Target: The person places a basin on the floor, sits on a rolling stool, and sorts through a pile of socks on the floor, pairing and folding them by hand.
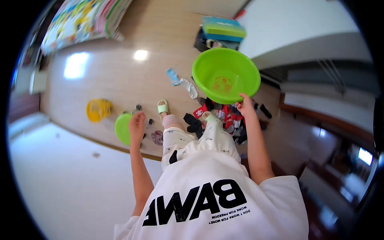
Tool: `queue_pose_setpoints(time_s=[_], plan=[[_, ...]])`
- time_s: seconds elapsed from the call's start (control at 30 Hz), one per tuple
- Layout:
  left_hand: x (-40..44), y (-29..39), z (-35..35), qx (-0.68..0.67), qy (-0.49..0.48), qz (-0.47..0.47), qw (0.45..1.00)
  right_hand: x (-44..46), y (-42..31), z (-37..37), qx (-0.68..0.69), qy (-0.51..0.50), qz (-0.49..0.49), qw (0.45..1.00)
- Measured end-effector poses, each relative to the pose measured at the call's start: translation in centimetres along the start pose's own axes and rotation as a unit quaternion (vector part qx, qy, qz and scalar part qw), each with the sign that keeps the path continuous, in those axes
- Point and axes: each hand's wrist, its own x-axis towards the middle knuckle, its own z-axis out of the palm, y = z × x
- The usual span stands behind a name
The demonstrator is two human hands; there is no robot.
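My right hand [245, 105] grips the near rim of a bright green plastic basin [244, 68]. The basin is raised and tilted, so its inside shows, with reddish printing on the bottom. Below it a pile of socks [230, 116], red, black, white and grey, lies on the floor, partly hidden by the basin and my leg. My left hand [137, 125] hangs in the air with loosely bent fingers; nothing shows in it. Beneath that hand is a round green object [122, 129], partly covered by it. A light blue sock [173, 77] and a white sock [189, 88] lie apart from the pile.
A yellow bucket [99, 110] stands on the floor at the left. Purple-pink footwear [157, 138] and small dark items lie near my feet, which wear pale green slippers [163, 107]. Boxes [224, 30] stand beside white furniture [296, 28]. A patterned bedspread [80, 24] hangs at the upper left.
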Motion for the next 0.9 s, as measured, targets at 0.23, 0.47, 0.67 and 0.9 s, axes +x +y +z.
queue_pose_setpoints(time_s=[0.23, 0.47, 0.67, 0.9], plan=[[16.3, 8.7, -2.8, 0.032, -0.108, 0.170, 0.979, -11.3, 7.3, -3.7, 0.207, 0.105, -0.035, 0.972], [15.8, 11.4, 4.3, 0.049, -0.338, 0.126, 0.931, -17.0, 17.8, -4.0, 0.327, 0.259, 0.023, 0.908], [9.9, 6.6, 8.7, 0.176, -0.547, 0.034, 0.817, -17.1, 25.5, 0.8, 0.335, 0.240, -0.047, 0.910], [3.7, 7.4, 12.7, 0.060, -0.495, -0.329, 0.802, -18.5, 27.4, 3.8, 0.316, 0.164, 0.004, 0.934]])
